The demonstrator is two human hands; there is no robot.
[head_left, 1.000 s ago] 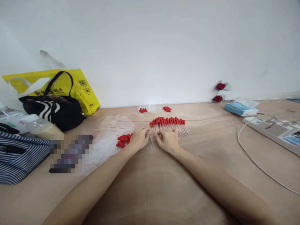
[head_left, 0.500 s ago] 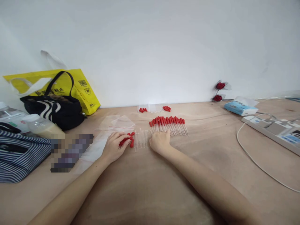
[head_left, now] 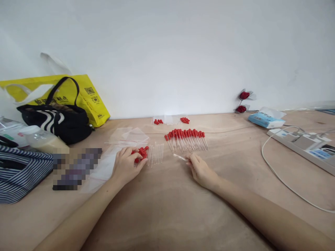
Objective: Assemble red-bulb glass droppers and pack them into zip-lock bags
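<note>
My left hand (head_left: 128,162) is curled over a small pile of red rubber dropper bulbs (head_left: 142,152), thumb and fingers closed on a bulb at the pile's near side. Pinched in the fingertips of my right hand (head_left: 200,168) is a clear glass dropper tube (head_left: 179,157), its free end pointing left. Between the hands lies a row of bare glass tubes (head_left: 156,154), side by side. Behind the right hand, several droppers with red bulbs fitted (head_left: 186,139) are lined up, bulbs away from me.
Clear plastic bags (head_left: 132,135) lie behind and left of the left hand. Another bag with red bulbs (head_left: 171,120) is by the wall. Bags (head_left: 96,101) and a bottle (head_left: 45,139) stand at left. Tissues (head_left: 266,119) and a power strip (head_left: 300,143) are at right.
My right hand has moved right and toward me, away from the row of tubes, with one glass tube now in its fingers. My left hand stays at the red bulbs.
</note>
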